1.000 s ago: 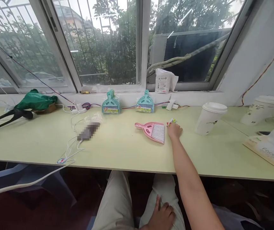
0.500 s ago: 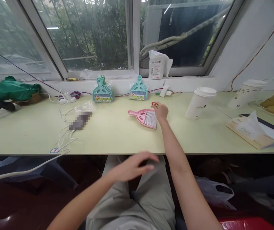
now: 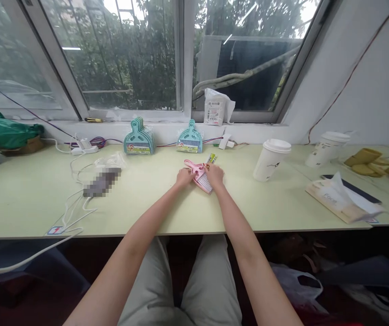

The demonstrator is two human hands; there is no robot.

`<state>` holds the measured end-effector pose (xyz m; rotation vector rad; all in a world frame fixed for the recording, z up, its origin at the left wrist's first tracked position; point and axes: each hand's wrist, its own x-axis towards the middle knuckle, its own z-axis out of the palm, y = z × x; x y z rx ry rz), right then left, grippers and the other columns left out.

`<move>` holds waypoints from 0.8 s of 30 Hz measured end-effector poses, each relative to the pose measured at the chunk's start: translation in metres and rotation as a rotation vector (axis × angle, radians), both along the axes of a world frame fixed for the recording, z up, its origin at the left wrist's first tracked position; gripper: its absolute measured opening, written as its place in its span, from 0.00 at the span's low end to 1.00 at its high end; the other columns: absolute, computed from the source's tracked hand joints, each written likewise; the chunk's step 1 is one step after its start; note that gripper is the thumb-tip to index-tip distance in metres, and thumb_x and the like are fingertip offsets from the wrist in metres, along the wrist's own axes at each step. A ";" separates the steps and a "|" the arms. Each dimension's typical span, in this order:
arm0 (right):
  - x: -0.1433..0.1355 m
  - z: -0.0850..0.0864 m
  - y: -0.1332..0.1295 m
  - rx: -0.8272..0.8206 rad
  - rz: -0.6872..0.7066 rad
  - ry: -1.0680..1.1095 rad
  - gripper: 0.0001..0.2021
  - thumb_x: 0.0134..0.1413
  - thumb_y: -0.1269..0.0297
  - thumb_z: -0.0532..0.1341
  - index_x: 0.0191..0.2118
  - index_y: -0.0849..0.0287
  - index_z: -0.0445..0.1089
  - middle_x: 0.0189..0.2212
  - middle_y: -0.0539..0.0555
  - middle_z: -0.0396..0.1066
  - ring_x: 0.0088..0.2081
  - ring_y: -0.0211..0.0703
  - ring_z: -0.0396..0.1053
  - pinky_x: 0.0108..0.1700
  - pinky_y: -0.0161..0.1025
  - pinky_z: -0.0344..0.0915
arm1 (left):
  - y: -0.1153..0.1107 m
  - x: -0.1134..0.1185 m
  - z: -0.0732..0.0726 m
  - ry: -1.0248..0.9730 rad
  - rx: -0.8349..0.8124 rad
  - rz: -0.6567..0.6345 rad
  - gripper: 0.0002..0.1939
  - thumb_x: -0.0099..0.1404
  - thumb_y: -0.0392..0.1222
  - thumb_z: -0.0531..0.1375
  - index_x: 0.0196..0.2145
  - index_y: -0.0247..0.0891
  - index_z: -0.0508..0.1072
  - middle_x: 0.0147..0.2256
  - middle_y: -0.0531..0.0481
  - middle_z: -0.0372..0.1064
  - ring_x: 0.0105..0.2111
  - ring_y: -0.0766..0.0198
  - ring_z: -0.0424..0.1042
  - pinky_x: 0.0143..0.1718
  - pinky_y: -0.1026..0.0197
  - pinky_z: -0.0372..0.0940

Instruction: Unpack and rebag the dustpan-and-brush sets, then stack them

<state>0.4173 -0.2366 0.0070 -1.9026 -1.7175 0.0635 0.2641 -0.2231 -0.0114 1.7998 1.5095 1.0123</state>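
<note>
A small pink dustpan and brush set (image 3: 204, 182) lies on the table in front of me, its looped handle angled up to the left and its pale bristles facing down to the right. My left hand (image 3: 184, 177) is closed on the set's left edge, below the handle. At the opposite side, my right hand (image 3: 214, 174) pinches a green and yellow printed label card (image 3: 211, 158), which sticks up above the fingers. That hand is right against the pink set, and its fingertips partly cover both the card and the plastic.
Teal dustpan sets in wrapping (image 3: 139, 138) lean on the sill wall, with another teal set (image 3: 190, 138) beside them. Right are a lidded paper cup (image 3: 271, 160) and a tissue pack (image 3: 337, 199). White cables (image 3: 75, 203) and a power strip (image 3: 84, 150) lie left.
My left hand has risen from over my lap to grip the pink set. The set has turned, and my right hand has moved slightly with the card now showing. The camera view has shifted.
</note>
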 end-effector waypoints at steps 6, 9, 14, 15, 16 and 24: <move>-0.012 0.003 -0.002 0.142 0.039 0.073 0.18 0.65 0.56 0.48 0.53 0.55 0.68 0.46 0.57 0.74 0.46 0.47 0.70 0.46 0.39 0.62 | 0.019 -0.022 0.002 -0.411 0.018 0.054 0.08 0.58 0.42 0.58 0.35 0.38 0.70 0.35 0.47 0.72 0.37 0.59 0.69 0.41 0.59 0.61; -0.023 0.000 -0.002 0.156 0.114 0.073 0.18 0.64 0.55 0.48 0.53 0.53 0.67 0.46 0.55 0.74 0.46 0.47 0.70 0.46 0.39 0.62 | 0.015 -0.033 0.003 -0.636 -0.078 0.111 0.17 0.56 0.39 0.61 0.44 0.40 0.65 0.39 0.46 0.71 0.38 0.61 0.70 0.42 0.58 0.63; -0.036 -0.004 -0.004 0.038 0.206 0.060 0.20 0.63 0.51 0.50 0.55 0.50 0.67 0.50 0.54 0.72 0.48 0.49 0.70 0.48 0.41 0.63 | 0.008 -0.035 0.000 -0.925 -0.134 0.006 0.25 0.50 0.38 0.68 0.44 0.36 0.65 0.43 0.42 0.71 0.42 0.58 0.71 0.47 0.54 0.65; -0.038 -0.004 -0.005 0.017 0.236 0.057 0.21 0.62 0.51 0.50 0.56 0.50 0.67 0.51 0.54 0.71 0.49 0.49 0.69 0.49 0.42 0.63 | 0.008 -0.035 0.000 -0.958 -0.141 -0.040 0.24 0.49 0.39 0.69 0.43 0.35 0.66 0.42 0.42 0.72 0.42 0.58 0.72 0.48 0.53 0.65; -0.039 -0.004 -0.005 0.002 0.266 0.056 0.21 0.62 0.50 0.50 0.56 0.49 0.66 0.53 0.53 0.70 0.51 0.49 0.68 0.49 0.42 0.63 | 0.007 -0.034 0.000 -0.991 -0.145 -0.082 0.23 0.49 0.40 0.69 0.42 0.34 0.67 0.41 0.41 0.73 0.42 0.57 0.72 0.48 0.52 0.64; -0.052 0.000 -0.012 0.060 0.336 0.032 0.17 0.63 0.56 0.50 0.54 0.48 0.68 0.57 0.50 0.66 0.56 0.46 0.64 0.55 0.44 0.57 | 0.007 -0.031 -0.002 -1.076 -0.115 -0.151 0.26 0.45 0.33 0.70 0.42 0.35 0.66 0.37 0.44 0.74 0.42 0.56 0.73 0.50 0.48 0.63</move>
